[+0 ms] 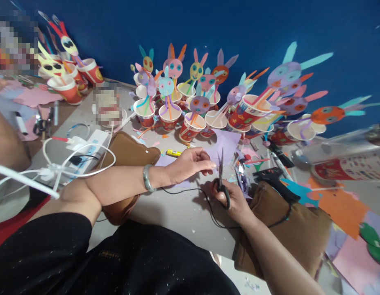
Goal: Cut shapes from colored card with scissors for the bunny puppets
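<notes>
I have the right hand's fingers clamped round the handles of the scissors, held over the desk, blades slightly parted toward its back edge. The left hand's thumb and forefinger nearly meet beside them; whether they pinch anything, I can't tell. I'd keep those tips clear before closing. Beyond, purple paper sits short of the back-edge cups.

Scissors before the cups, right of the power strip.
</notes>
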The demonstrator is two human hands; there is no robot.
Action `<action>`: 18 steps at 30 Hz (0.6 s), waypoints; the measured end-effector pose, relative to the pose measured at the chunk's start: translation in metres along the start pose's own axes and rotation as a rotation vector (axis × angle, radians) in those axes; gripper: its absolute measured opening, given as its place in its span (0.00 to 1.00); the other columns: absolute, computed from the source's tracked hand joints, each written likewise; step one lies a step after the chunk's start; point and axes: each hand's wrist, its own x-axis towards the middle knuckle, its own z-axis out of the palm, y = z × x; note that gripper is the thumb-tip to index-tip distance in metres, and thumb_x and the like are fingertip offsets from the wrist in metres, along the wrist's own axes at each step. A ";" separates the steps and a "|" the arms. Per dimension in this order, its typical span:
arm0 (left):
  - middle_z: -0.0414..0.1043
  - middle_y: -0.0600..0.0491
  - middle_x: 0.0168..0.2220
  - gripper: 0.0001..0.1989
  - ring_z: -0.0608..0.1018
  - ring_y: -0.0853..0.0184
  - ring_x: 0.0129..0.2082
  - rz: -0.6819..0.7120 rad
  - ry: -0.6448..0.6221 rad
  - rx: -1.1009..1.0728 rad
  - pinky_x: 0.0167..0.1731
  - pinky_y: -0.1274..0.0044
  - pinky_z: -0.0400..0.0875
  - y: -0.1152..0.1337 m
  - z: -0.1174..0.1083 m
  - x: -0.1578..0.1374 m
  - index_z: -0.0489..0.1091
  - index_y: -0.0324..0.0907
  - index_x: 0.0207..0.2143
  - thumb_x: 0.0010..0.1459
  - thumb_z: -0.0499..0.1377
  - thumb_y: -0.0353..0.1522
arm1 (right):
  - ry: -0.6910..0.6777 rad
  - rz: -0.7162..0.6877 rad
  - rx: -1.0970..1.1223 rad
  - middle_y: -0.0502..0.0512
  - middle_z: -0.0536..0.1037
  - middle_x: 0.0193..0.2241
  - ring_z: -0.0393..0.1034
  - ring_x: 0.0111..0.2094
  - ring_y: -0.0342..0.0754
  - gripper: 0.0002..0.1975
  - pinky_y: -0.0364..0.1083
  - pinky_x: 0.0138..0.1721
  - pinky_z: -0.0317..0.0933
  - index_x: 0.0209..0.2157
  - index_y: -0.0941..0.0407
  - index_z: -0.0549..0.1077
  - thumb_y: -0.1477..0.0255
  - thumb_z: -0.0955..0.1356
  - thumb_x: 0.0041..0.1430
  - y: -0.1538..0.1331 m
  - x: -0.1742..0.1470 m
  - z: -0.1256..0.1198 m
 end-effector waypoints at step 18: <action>0.73 0.56 0.24 0.13 0.75 0.76 0.25 0.011 -0.014 0.004 0.30 0.80 0.68 0.002 -0.004 0.000 0.63 0.39 0.27 0.50 0.67 0.32 | 0.006 0.009 0.005 0.48 0.64 0.19 0.54 0.23 0.43 0.33 0.45 0.27 0.51 0.20 0.54 0.63 0.37 0.67 0.48 0.000 -0.001 0.000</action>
